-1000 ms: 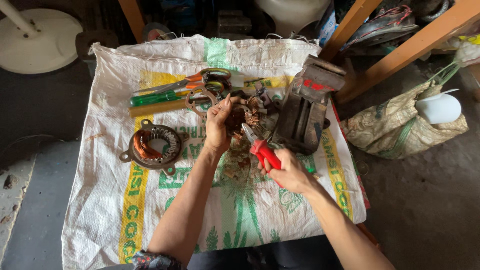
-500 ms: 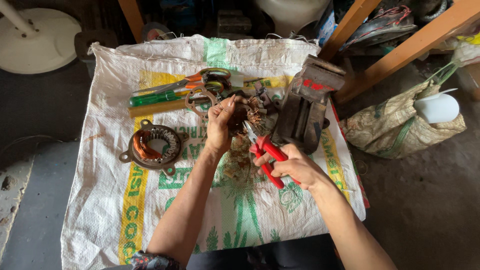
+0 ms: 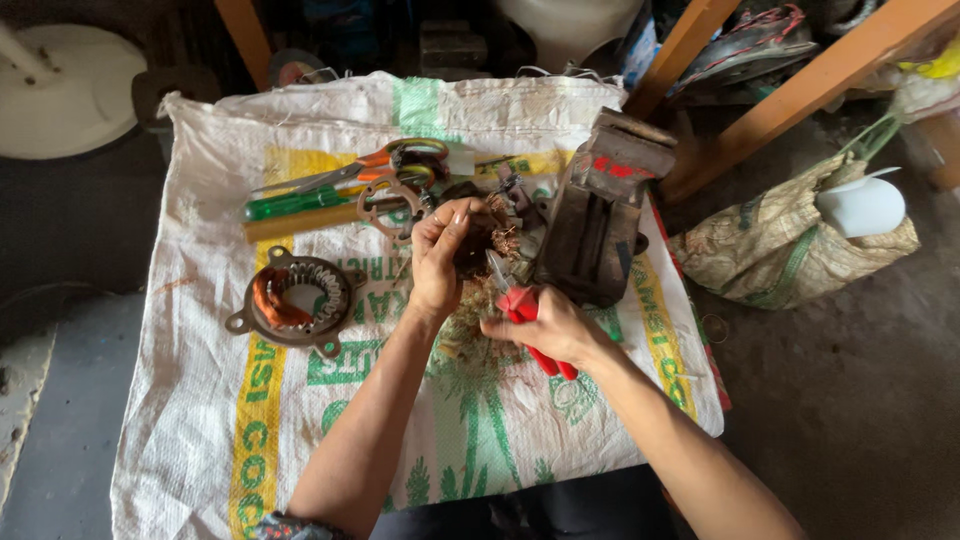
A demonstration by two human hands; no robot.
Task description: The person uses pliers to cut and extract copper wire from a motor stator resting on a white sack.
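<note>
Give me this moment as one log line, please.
left hand: grips copper-wound part | right hand: red-handled pliers at part | surface: woven sack

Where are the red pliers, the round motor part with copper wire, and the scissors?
red pliers (image 3: 540, 352): head view, on the red handle below the right hand.
round motor part (image 3: 292, 300): head view, on its copper winding.
scissors (image 3: 385, 158): head view, on the orange handle.

Vise (image 3: 600, 225) right, bare sack (image 3: 300, 420) near

Red-handled pliers (image 3: 530, 325), green-handled screwdriver (image 3: 290, 204), white sack (image 3: 300, 420) with yellow-green print.
</note>
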